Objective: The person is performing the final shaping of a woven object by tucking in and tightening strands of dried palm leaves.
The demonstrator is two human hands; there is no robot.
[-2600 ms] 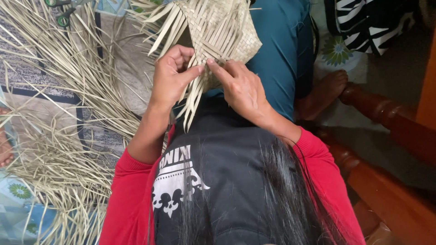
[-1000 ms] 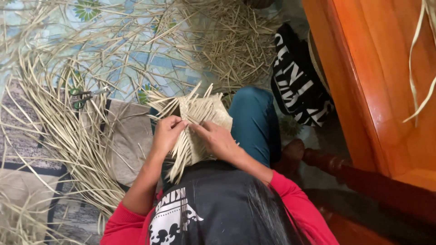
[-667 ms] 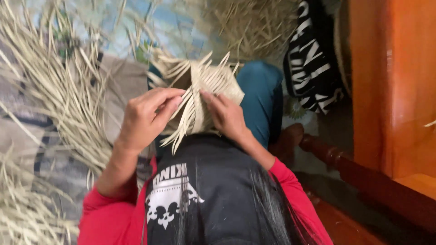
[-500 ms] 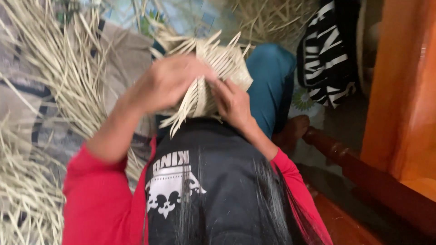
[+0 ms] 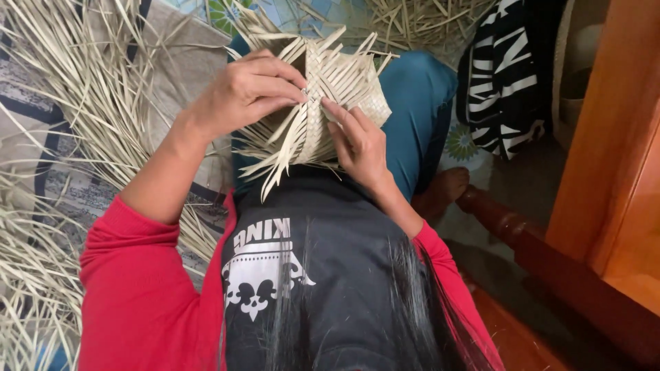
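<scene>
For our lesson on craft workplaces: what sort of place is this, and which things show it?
Probably a home floor used for weaving: loose dry leaf strips cover the patterned floor mat, a wooden furniture leg stands nearby, and both hands work a half-woven piece.

— What's lying around me?
— Loose dried palm strips (image 5: 62,103) spread over my patterned floor mat (image 5: 31,148). A black-and-white striped bag (image 5: 509,75) sits beside the orange wooden furniture (image 5: 612,158).

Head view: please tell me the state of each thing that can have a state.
Woven palm piece: half woven, loose strip ends sticking out, held above the lap.
Left hand: fingers curled, gripping the piece's left edge.
Right hand: fingertips pressing its lower right side.
Loose palm strips: scattered, unwoven.
Black printed bag: lying on the floor.
</scene>
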